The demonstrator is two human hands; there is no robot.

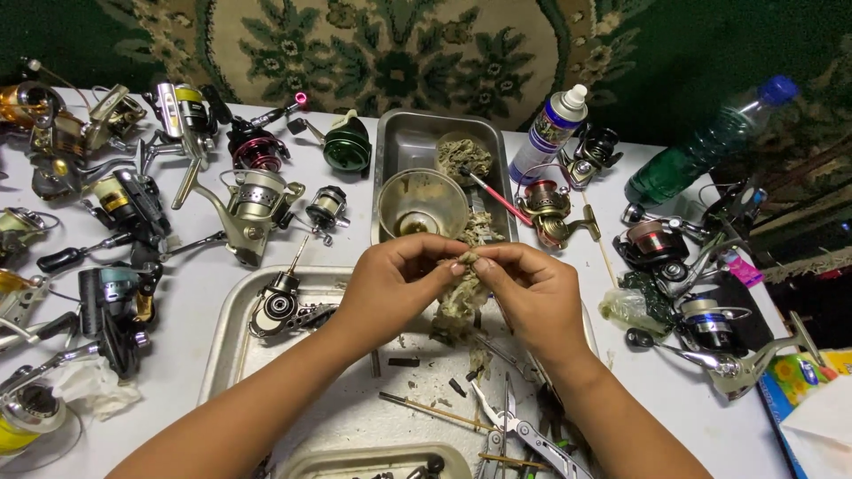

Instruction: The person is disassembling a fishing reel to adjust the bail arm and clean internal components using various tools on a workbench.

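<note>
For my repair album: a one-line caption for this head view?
Both hands work a dirty rag above a metal tray among fishing reels.

A spray can [548, 131] with a blue and white label stood behind my tray. A green bottle [701, 151] lay far right; a colourful packet [799, 381] sat at the desk's right edge.

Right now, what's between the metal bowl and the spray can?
In the head view, a red-handled brush lies between the metal bowl and the spray can.
</note>
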